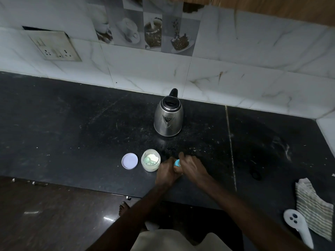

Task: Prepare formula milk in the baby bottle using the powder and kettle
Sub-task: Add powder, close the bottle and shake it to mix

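The dark speckled stone countertop (72, 124) carries everything, w/ the work set close to its front edge, prob. so both arms reach w/o stretching. The rounded stainless-steel electric kettle w/ black lid and handle (168, 117) stands upright further back, near the wall, spout facing the person: parked out of the way but within reach for pouring. At far right a striped folded cloth (311, 211) and a white plastic handled utensil (297, 227) lie at the counter edge, well apart from the work. The small open glass jar of pale formula powder (150, 160), a light green scoop resting inside, sits just left of the hands; its round lilac lid (129, 160) lies flat beside it, so scooping looks ready or done. The left hand (167, 171) wraps the baby bottle body, steadying it; the right hand (192, 166) closes over the top. Only the bottle's blue collar (177, 163) shows betw. them, so likely screwing or unscrewing the cap; direction can't be told.
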The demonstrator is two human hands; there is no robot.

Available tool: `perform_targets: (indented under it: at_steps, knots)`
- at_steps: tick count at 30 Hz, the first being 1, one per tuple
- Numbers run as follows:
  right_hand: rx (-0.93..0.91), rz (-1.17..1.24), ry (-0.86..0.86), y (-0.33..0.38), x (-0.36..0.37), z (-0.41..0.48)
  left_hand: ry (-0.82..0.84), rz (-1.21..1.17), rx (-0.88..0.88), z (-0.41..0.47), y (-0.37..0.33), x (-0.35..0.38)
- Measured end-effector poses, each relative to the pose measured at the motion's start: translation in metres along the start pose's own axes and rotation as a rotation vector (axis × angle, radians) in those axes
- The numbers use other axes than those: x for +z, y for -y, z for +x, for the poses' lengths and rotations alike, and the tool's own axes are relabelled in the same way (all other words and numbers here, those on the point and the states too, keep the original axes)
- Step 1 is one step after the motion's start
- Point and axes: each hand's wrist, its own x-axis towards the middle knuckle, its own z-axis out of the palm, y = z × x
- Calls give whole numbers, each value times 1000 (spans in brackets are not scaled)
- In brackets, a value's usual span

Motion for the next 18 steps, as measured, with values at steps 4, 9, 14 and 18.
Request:
perform_targets:
  at_steps: [4,9,14,18]
  knots:
    - [113,-20,-24,2,-7,0,16,-27,-26,-4,-8,-8]
    - [213,53,-76,-34,-5,-10,50,-23,-90,-3,-19,-12]
    - [194,-15,-36,-55,19,-21,36,-11,-105,-2,-20,-12]
    - [191,-95,-25,-52,38,-18,20,-9,-70,-3,-21,-11]
